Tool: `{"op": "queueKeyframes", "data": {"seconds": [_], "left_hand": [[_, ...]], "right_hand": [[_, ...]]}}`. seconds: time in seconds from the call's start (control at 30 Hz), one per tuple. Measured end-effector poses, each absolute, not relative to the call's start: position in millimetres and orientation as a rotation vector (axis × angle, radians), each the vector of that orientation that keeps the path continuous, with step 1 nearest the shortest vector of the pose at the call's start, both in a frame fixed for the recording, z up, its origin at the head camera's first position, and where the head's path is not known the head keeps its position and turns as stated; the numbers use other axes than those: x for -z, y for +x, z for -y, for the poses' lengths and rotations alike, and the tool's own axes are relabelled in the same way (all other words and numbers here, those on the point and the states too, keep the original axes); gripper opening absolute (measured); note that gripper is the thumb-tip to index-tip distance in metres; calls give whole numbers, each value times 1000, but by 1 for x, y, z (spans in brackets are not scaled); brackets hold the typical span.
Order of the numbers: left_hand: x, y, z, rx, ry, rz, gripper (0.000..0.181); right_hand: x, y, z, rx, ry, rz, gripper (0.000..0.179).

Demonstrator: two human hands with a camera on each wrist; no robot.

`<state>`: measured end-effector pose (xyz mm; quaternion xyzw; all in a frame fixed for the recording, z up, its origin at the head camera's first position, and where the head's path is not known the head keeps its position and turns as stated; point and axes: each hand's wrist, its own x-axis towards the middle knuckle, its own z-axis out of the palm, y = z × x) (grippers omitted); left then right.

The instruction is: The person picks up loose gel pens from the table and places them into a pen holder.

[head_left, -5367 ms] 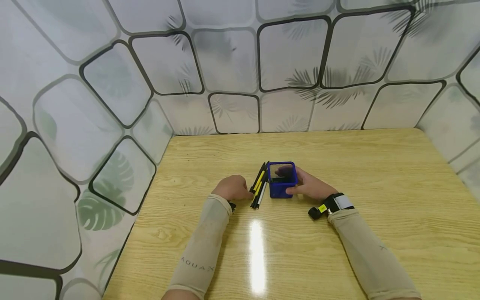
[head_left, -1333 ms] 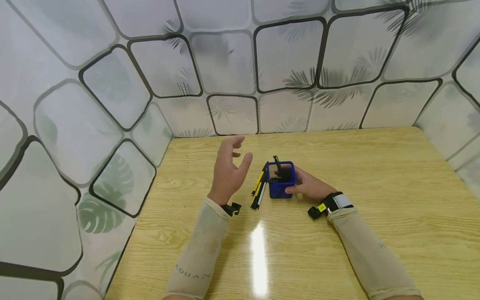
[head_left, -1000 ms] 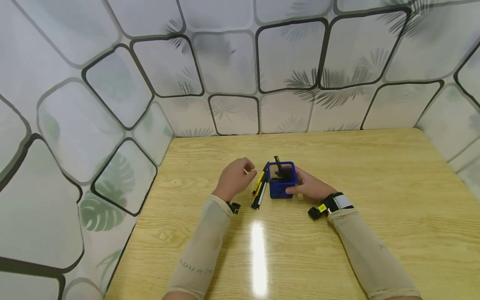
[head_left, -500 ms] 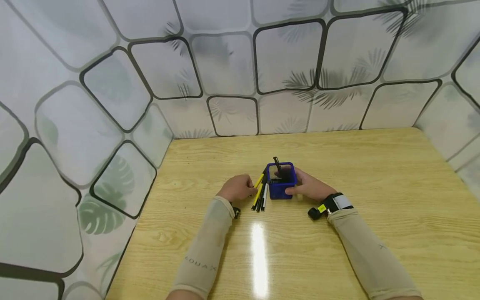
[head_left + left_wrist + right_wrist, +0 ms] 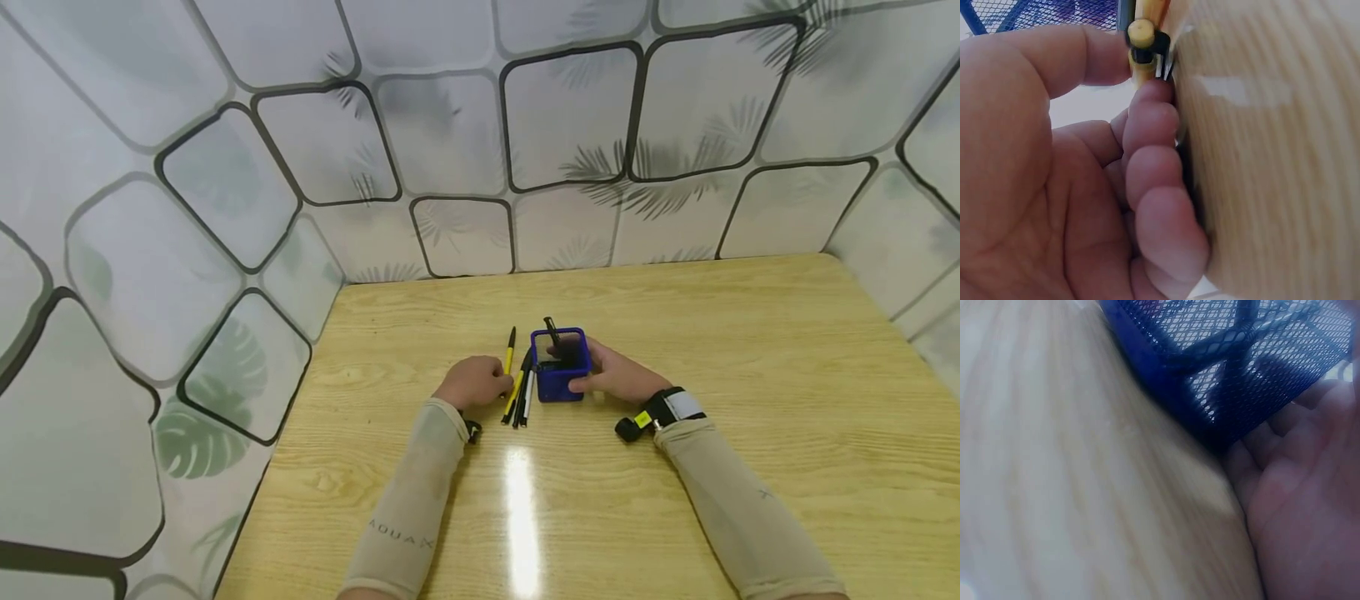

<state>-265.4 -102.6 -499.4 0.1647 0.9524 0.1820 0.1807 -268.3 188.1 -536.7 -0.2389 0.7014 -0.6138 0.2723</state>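
My left hand (image 5: pixel 474 383) pinches a yellow pen with a black tip (image 5: pixel 511 348) between thumb and fingers, low over the table. The pen's yellow end and black clip (image 5: pixel 1142 35) show in the left wrist view. Just right of it lie several pens (image 5: pixel 517 400), yellow, black and white, side by side against a blue mesh pen holder (image 5: pixel 561 387). My right hand (image 5: pixel 624 372) holds that holder from its right side, thumb at the front, other fingers behind. A black pen (image 5: pixel 551 330) leans inside, poking above the rim. Dark shapes inside show through the mesh (image 5: pixel 1285 375).
The wooden table (image 5: pixel 720 333) reaches back to a patterned wall covering (image 5: pixel 465 233), which also rises at the left and right sides. Each wrist carries a small strapped camera, the right one (image 5: pixel 633 427) lying close to the tabletop.
A black pen now stands in the holder. My left hand lifted open, came down to the pens, took the yellow pen and drew it left from the others. My right hand keeps its hold.
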Motion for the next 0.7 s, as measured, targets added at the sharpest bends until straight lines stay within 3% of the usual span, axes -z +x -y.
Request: {"op": "queueKeyframes", "data": {"seconds": [0.7], "left_hand": [[500,-264,103,-493,482,-2695,34]], "right_hand": [[537,-267,-189,1658,-650,-1880,80]]}}
